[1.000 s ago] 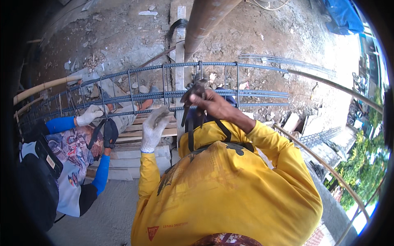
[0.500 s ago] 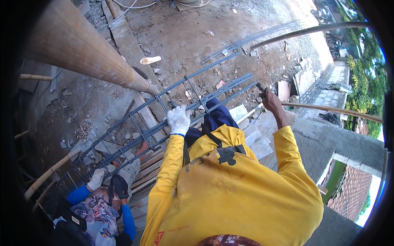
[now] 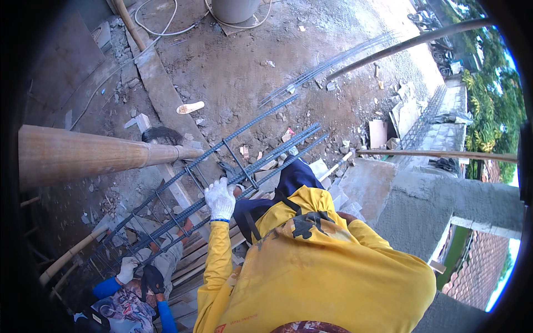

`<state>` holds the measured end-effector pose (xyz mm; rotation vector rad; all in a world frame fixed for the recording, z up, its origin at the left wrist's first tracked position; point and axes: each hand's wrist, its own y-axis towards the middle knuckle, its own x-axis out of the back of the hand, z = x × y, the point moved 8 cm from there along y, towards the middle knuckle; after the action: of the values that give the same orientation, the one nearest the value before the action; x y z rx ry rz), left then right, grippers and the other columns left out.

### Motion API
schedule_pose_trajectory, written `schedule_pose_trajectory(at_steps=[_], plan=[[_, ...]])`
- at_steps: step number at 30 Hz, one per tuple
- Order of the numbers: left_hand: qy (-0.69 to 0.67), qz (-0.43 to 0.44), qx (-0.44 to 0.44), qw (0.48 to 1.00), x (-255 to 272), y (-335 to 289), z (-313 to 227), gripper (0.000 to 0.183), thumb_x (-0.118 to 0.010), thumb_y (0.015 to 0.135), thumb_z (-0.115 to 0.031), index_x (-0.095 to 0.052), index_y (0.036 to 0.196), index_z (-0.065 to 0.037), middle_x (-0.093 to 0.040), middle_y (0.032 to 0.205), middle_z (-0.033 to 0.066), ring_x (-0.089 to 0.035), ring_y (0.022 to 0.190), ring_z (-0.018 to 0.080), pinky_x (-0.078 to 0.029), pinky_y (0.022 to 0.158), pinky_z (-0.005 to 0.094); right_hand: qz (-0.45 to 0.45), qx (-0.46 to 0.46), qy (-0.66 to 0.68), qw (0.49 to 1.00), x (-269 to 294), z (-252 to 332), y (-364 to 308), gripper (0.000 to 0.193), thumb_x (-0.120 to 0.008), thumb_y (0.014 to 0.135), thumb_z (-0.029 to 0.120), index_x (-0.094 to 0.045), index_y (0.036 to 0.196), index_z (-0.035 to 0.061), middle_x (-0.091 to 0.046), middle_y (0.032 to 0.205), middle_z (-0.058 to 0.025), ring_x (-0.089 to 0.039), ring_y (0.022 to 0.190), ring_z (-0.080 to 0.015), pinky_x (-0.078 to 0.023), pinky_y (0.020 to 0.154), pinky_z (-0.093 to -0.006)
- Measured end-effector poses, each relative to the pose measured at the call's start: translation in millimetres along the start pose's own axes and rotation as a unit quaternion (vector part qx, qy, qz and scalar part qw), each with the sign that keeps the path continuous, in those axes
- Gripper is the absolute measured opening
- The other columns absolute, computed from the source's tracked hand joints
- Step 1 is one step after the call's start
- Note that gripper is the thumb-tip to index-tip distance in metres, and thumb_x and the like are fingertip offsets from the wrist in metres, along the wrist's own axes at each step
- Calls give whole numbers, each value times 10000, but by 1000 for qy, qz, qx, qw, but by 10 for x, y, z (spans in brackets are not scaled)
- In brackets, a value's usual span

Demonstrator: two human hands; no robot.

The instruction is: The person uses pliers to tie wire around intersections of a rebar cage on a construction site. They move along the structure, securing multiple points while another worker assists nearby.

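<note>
A long cage of ribbed steel rebar (image 3: 226,139), with crosswise ties, slants from the lower left up to the right. My left hand (image 3: 220,200), in a white knitted glove, is closed on one of its long bars near the middle. Only a sliver of my right hand or wrist (image 3: 346,217) shows beside my right hip. Its fingers are hidden behind my yellow shirt, so what it holds cannot be seen. The cage's free bar ends lie beyond my dark trousers (image 3: 297,180).
A co-worker with blue sleeves crouches at lower left, a white-gloved hand (image 3: 127,268) at the cage. A thick bamboo pole (image 3: 94,153) juts in from the left. Planks (image 3: 189,261) lie below. A concrete wall (image 3: 416,205) stands right; rubble and loose rods (image 3: 333,64) cover ground.
My right hand, which held a small dark tool near the bar ends, has drawn back to my hip. My view has shifted, and the bamboo pole now appears lower.
</note>
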<state>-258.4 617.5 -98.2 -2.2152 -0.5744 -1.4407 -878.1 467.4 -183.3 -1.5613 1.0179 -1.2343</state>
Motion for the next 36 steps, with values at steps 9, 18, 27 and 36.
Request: schedule_pose_trajectory(at_steps=[9,18,27,36], plan=[[28,-165,183,969,11,108,-339,471,-657,1055,-493,-748,867,-71,-729,896,153,-656,937,394,-459,999,542,-46,-42,6,998,1835,-871,1047,330,-554,971,174,-757,1050,-74,-812,928,-219,-792,741,-300,-625,705,-469],[68,-173,429,884,-656,30,-589,571,-516,1127,-513,-626,1453,-56,-420,1714,213,-272,1619,467,-245,1301,607,-194,92,-53,975,4927,-2086,3352,393,-565,1036,269,-682,1266,-27,-785,1124,-308,-798,968,-454,-632,845,-574],[109,-103,568,809,-743,-60,-370,630,-384,1124,-552,-582,1575,-161,-232,1820,197,-205,1657,483,-223,1299,676,-190,299,313,881,6524,-2137,4150,123,-625,1013,174,-636,954,66,-668,802,-44,-632,703,-178,-518,617,-373],[114,-135,673,719,-773,8,-329,614,-416,1090,-452,-538,1646,-221,-261,1830,119,-264,1656,422,-234,1292,670,-45,335,139,931,6544,-1867,3704,266,-678,1066,319,-650,939,88,-588,713,-29,-595,635,-188,-490,605,-407]])
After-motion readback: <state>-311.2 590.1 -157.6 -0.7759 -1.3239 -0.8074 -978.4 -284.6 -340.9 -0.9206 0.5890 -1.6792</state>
